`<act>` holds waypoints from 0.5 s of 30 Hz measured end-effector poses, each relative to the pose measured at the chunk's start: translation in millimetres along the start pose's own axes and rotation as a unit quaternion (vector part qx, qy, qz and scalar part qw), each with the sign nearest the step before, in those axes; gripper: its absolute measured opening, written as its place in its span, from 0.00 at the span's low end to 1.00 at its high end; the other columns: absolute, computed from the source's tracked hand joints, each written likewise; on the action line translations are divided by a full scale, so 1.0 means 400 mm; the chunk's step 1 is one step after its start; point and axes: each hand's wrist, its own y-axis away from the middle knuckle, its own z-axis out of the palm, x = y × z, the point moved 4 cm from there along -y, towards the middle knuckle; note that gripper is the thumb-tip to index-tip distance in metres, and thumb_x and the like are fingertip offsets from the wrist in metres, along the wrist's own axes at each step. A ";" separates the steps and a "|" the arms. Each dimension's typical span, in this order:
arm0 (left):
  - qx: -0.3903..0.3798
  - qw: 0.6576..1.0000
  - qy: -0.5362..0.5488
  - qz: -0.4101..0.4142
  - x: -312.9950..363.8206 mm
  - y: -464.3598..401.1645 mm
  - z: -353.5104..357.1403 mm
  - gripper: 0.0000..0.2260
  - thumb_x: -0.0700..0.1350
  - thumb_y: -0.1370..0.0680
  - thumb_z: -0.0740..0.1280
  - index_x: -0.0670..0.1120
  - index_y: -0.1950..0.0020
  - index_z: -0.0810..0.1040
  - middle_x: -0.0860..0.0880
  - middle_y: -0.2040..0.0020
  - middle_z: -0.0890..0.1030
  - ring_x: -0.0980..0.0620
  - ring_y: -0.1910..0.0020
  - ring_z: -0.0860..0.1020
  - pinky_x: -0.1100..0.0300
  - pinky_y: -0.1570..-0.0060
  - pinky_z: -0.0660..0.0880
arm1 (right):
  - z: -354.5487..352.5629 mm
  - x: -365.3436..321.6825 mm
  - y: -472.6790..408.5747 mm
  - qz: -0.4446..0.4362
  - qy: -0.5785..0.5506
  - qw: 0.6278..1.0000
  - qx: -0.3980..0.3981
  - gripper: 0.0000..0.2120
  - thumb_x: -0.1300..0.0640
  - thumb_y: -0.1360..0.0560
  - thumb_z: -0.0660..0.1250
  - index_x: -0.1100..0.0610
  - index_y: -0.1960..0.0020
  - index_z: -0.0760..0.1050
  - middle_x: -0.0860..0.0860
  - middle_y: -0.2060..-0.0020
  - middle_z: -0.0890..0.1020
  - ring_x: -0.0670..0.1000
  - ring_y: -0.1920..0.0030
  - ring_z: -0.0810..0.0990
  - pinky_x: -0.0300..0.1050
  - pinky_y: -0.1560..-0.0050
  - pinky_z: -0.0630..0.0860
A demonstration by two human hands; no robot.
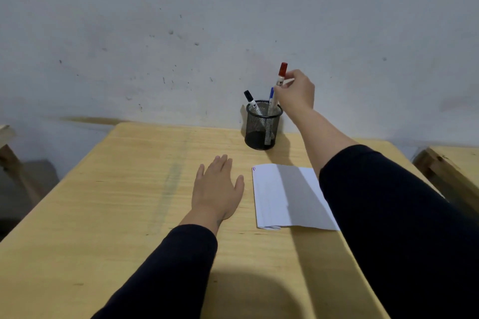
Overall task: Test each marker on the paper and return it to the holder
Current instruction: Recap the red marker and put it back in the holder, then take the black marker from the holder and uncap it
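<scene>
A black mesh holder [261,128] stands at the far edge of the wooden table [129,189], against the wall. A black-capped marker [251,101] leans left in it, and a blue-capped marker [271,97] stands at its right side. My right hand [296,93] pinches a red-capped marker [282,72] upright, its lower part inside the holder's rim. White paper [287,197] lies in front of the holder, with small red and blue strokes at its top left corner. My left hand [217,186] rests flat on the table beside the paper, fingers apart.
A grey scuffed wall [207,33] rises right behind the table. Wooden furniture edges show at the far left [7,147] and far right [451,166]. My right sleeve covers the paper's right side.
</scene>
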 end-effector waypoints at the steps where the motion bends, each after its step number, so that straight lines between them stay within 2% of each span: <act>1: 0.002 1.000 0.000 -0.001 0.000 0.000 0.000 0.27 0.56 0.19 0.49 0.47 0.22 0.53 0.52 0.21 0.53 0.55 0.22 0.49 0.51 0.23 0.44 | 0.015 0.020 0.000 0.020 0.014 1.000 -0.011 0.13 0.61 0.27 0.67 0.57 0.43 0.77 0.54 0.51 0.81 0.53 0.51 0.80 0.47 0.48 0.77; 3: 0.002 1.000 0.002 -0.003 0.000 -0.001 0.000 0.27 0.56 0.19 0.50 0.47 0.22 0.53 0.52 0.21 0.53 0.55 0.22 0.49 0.52 0.23 0.44 | 0.039 0.054 0.008 0.049 0.059 0.996 -0.037 0.10 0.61 0.28 0.69 0.56 0.46 0.79 0.54 0.52 0.81 0.54 0.49 0.80 0.44 0.52 0.76; 6: 0.002 1.000 0.002 -0.005 0.001 -0.003 0.003 0.27 0.56 0.19 0.50 0.47 0.22 0.54 0.52 0.21 0.53 0.55 0.22 0.49 0.52 0.23 0.44 | 0.058 0.080 0.018 0.062 0.103 0.991 -0.059 0.06 0.61 0.30 0.71 0.55 0.54 0.82 0.53 0.60 0.80 0.55 0.54 0.79 0.42 0.58 0.70; 7: 0.002 1.000 0.001 -0.004 0.001 -0.003 0.003 0.27 0.56 0.19 0.50 0.47 0.22 0.54 0.52 0.21 0.53 0.55 0.22 0.49 0.52 0.23 0.44 | 0.060 0.082 0.020 0.065 0.101 0.991 -0.060 0.07 0.62 0.30 0.71 0.56 0.53 0.82 0.54 0.58 0.81 0.55 0.54 0.80 0.42 0.58 0.71; 9: 0.002 1.000 0.001 -0.004 0.001 -0.002 0.003 0.27 0.56 0.19 0.50 0.47 0.22 0.54 0.52 0.21 0.53 0.55 0.22 0.49 0.52 0.23 0.44 | 0.061 0.077 0.022 0.066 0.101 0.991 -0.054 0.13 0.62 0.30 0.72 0.55 0.46 0.80 0.54 0.50 0.83 0.55 0.50 0.81 0.44 0.54 0.74; 11: 0.001 1.000 0.003 -0.003 0.002 0.000 0.001 0.27 0.56 0.19 0.50 0.46 0.22 0.54 0.52 0.21 0.53 0.55 0.22 0.49 0.51 0.23 0.44 | 0.059 0.072 0.025 0.067 0.094 0.992 -0.048 0.21 0.62 0.30 0.73 0.55 0.37 0.74 0.54 0.43 0.80 0.55 0.45 0.80 0.47 0.49 0.75; 12: 0.000 1.000 0.005 -0.002 0.002 0.000 0.000 0.27 0.55 0.19 0.50 0.46 0.22 0.53 0.52 0.21 0.53 0.55 0.22 0.49 0.52 0.23 0.44 | 0.058 0.072 0.026 0.064 0.089 0.993 -0.043 0.24 0.62 0.30 0.73 0.56 0.35 0.72 0.54 0.42 0.80 0.56 0.44 0.80 0.46 0.50 0.74; 13: -0.001 1.000 0.007 -0.002 0.003 0.001 -0.001 0.27 0.55 0.19 0.50 0.46 0.22 0.53 0.52 0.21 0.53 0.55 0.22 0.49 0.52 0.23 0.43 | 0.058 0.070 0.027 0.057 0.084 0.994 -0.035 0.25 0.62 0.29 0.73 0.56 0.35 0.71 0.55 0.42 0.80 0.56 0.45 0.80 0.45 0.53 0.73; 15: -0.002 1.000 0.010 -0.003 0.005 0.003 -0.002 0.27 0.55 0.19 0.50 0.46 0.22 0.53 0.52 0.21 0.52 0.55 0.22 0.48 0.52 0.23 0.43 | 0.061 0.057 0.025 0.022 0.074 0.997 -0.010 0.19 0.63 0.28 0.70 0.57 0.37 0.73 0.55 0.45 0.81 0.55 0.46 0.80 0.43 0.55 0.71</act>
